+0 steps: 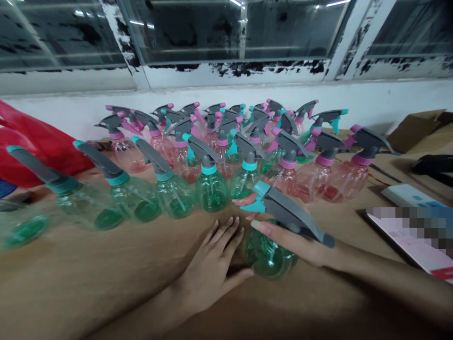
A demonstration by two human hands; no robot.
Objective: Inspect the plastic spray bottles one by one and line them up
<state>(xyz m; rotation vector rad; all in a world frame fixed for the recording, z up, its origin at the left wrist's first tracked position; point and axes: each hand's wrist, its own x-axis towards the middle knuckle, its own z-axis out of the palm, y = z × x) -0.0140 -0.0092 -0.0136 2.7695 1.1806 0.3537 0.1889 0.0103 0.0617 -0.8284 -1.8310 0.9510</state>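
My right hand (290,241) is closed around the neck of a green spray bottle (271,264), just under its grey and turquoise trigger head. The bottle stands near the front of the table, and part of its neck is hidden by my fingers. To its left, my left hand (215,269) lies palm down on the tabletop with its fingers stretched out and nothing in it. Beyond my hands runs a row of spray bottles: clear green ones with turquoise collars (212,189) at left and middle, pink ones with pink collars (313,179) at right.
More pink and green spray bottles (184,151) crowd the table behind the front row, near the white wall. A red plastic bag (38,146) lies at far left. On the right are a cardboard box (419,130), a white and blue box (412,193) and a pink flat item (406,236).
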